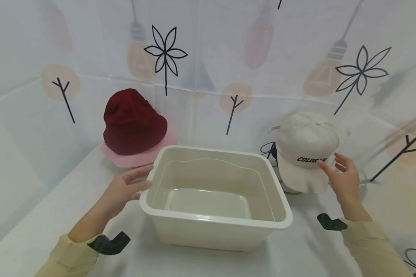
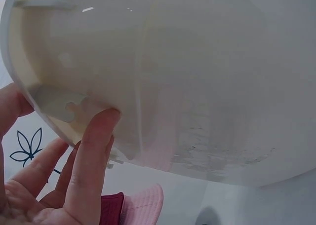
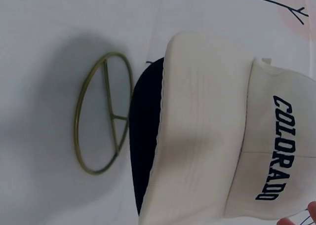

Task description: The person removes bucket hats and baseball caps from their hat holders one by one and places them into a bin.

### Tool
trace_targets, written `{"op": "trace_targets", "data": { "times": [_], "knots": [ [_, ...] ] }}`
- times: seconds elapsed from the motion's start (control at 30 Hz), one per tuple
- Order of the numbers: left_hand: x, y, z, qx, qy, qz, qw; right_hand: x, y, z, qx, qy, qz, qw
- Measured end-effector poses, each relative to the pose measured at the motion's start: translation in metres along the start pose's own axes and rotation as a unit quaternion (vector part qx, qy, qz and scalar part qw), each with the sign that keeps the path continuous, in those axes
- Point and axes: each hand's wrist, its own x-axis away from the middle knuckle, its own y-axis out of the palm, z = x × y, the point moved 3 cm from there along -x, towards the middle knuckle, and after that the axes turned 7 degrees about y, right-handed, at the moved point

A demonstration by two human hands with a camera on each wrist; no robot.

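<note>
A cream plastic tub (image 1: 211,236) stands at the centre, its inside bare. At its left rim my left hand (image 1: 123,190) grips the edge; in the left wrist view, fingers (image 2: 91,156) press the outer wall below the rim. A white baseball cap (image 1: 308,138) lettered COLORADO sits at the right on a brass wire stand (image 3: 79,121). Beside the cap is my right hand (image 1: 344,182), thumb and fingers spread apart, the thumb overlapping the cap's front in the head view. Only its fingertips (image 3: 311,210) show in the right wrist view, near the crown.
Behind the tub on the left, a dark red bucket hat (image 1: 133,123) rests above a pink brim (image 1: 142,156). A white patterned cloth (image 1: 201,77) hangs at the back. White cloth also covers the table (image 1: 131,219).
</note>
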Motion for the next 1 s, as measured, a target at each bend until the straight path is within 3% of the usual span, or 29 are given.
{"op": "trace_targets", "data": {
  "times": [0.47,0.7,1.0],
  "knots": [
    [-0.002,-0.001,-0.002,0.013,0.004,-0.002,0.9999,-0.02,-0.008,-0.014,-0.024,-0.016,0.002,1.0],
    [-0.002,-0.001,-0.004,0.012,0.003,0.002,0.9999,-0.033,-0.009,-0.022,-0.029,-0.033,-0.032,0.999],
    [-0.003,-0.001,-0.006,0.015,0.003,0.003,0.9999,-0.05,-0.012,-0.023,-0.084,-0.039,-0.098,0.991]
  ]
}}
